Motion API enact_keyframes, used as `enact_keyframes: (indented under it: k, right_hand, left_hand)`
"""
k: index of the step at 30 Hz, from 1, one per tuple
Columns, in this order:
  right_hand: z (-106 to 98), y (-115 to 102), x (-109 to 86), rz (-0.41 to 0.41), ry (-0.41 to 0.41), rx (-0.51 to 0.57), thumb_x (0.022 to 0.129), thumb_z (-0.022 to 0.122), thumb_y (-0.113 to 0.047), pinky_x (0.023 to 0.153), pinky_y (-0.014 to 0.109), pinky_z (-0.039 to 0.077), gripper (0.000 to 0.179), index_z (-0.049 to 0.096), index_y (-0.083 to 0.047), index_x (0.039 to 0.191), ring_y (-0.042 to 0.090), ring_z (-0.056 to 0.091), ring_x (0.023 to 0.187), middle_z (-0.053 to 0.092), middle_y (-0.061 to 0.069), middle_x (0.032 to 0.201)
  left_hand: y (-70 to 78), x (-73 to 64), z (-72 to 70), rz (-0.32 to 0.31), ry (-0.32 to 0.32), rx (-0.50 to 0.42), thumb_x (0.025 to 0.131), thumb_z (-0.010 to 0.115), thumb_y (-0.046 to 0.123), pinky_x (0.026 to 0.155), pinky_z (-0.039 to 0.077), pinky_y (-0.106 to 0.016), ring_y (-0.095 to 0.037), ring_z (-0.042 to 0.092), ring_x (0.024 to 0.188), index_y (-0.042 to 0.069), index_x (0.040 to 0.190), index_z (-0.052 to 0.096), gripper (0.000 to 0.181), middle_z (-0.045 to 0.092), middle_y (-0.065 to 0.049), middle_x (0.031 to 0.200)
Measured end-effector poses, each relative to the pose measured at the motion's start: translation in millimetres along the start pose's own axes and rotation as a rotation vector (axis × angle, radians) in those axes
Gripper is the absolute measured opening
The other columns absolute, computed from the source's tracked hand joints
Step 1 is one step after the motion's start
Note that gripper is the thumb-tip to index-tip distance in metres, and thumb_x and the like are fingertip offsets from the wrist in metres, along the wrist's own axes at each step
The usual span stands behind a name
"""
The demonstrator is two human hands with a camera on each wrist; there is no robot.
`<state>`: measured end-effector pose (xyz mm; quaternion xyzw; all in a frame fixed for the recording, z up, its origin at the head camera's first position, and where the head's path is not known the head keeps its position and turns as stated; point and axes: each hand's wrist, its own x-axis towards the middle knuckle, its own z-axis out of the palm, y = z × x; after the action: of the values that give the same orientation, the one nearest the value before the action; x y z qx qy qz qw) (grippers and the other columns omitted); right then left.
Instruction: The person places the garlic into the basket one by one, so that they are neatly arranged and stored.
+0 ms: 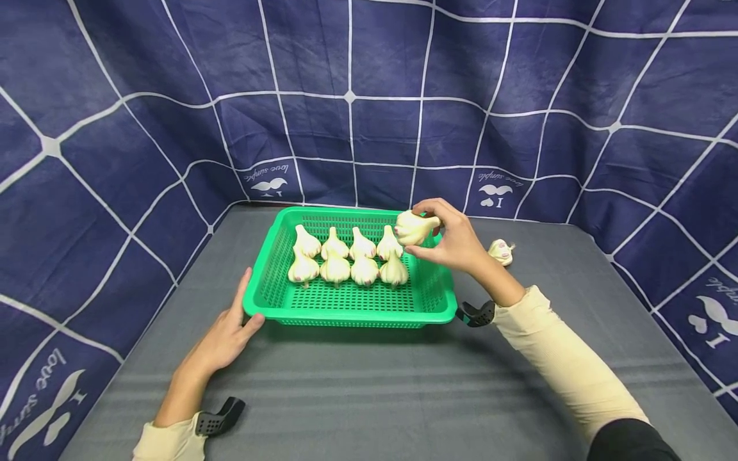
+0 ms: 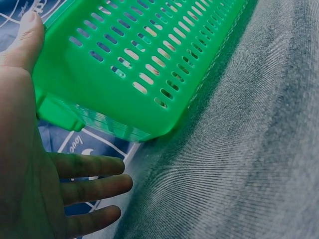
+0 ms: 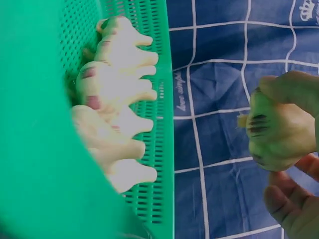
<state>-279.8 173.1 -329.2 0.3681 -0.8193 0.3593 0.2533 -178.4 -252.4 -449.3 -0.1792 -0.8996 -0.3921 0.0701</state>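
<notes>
A green plastic basket (image 1: 352,315) with slotted walls stands on the grey cloth, holding two rows of garlic bulbs (image 1: 365,271), stems mostly pointing to the far side in the back row. My right hand (image 1: 452,240) grips one garlic bulb (image 1: 414,228) between thumb and fingers, above the basket's right end; the right wrist view shows this held bulb (image 3: 279,132) with dark streaks at its root end. At the basket's near left corner, my left hand (image 1: 226,338) rests against the rim. Its thumb (image 2: 30,37) lies at the rim and several fingers (image 2: 97,188) extend straight beneath.
One more garlic bulb (image 1: 501,252) lies on the grey cloth (image 1: 369,390) to the right of the basket, beyond my right forearm. A dark blue curtain (image 1: 386,128) with white lines encloses the back and both sides.
</notes>
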Motion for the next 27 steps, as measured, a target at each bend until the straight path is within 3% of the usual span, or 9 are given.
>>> enact_keyframes:
  k: [7,14,20,27]
  right_hand:
    - [6,-1,4.0,0.084,-0.092,0.01,0.066,0.092,-0.017,0.058,0.035,0.047,0.061,0.066,-0.008,0.121,0.021,0.056,0.067,0.07,0.004,0.111]
    - [12,-4,16.4,0.115,-0.156,0.082,0.068,0.091,-0.02,0.062,0.034,0.057,0.053,0.066,-0.008,0.113,0.014,0.064,0.076,0.067,0.005,0.104]
    - [16,-4,27.4,0.156,-0.203,0.118,0.071,0.091,-0.019,0.07,0.034,0.056,0.065,0.063,-0.007,0.128,0.017,0.065,0.08,0.064,0.009,0.115]
    - [22,-2,35.5,0.262,-0.302,0.072,0.071,0.092,-0.023,0.073,0.033,0.054,0.062,0.067,-0.008,0.126,0.019,0.064,0.087,0.066,0.007,0.116]
  left_hand:
    - [-1.2,1.2,0.5,0.007,-0.003,0.0,0.104,0.05,0.036,0.099,0.032,-0.068,-0.057,0.042,0.127,0.016,0.16,-0.005,0.081,0.03,-0.036,0.15]
    - [-0.3,0.1,0.1,0.011,0.005,0.002,0.104,0.05,0.035,0.098,0.033,-0.068,-0.057,0.043,0.125,0.015,0.16,-0.004,0.081,0.031,-0.036,0.149]
    - [-0.6,0.1,-0.1,0.01,0.005,-0.002,0.104,0.05,0.035,0.099,0.032,-0.068,-0.057,0.042,0.126,0.016,0.16,-0.004,0.08,0.031,-0.036,0.15]
    - [0.1,0.1,-0.8,0.005,0.002,0.002,0.104,0.051,0.035,0.098,0.033,-0.069,-0.057,0.042,0.126,0.019,0.16,-0.006,0.081,0.032,-0.036,0.149]
